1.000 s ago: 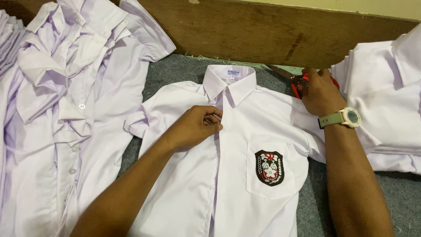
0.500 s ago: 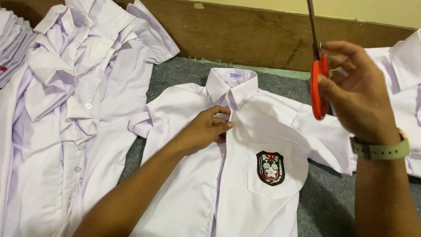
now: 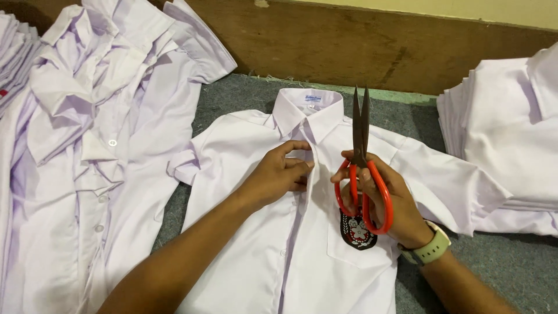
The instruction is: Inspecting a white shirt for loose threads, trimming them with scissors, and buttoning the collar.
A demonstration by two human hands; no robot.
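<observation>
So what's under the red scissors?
Under the red-handled scissors lies the right hand that grips them, and below that the white shirt spread on the grey felt surface. The hand partly covers the dark pocket badge, so its top is hidden.

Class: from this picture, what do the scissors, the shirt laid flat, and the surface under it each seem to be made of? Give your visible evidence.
Scissors: dark, dull metal blades, probably steel; glossy orange-red loops, likely plastic or coated.
Shirt: thin white woven cloth, perhaps cotton or a blend; it creases softly.
Surface: grey, fuzzy, matte, like felt or carpet, with loose threads at its edge.
</observation>
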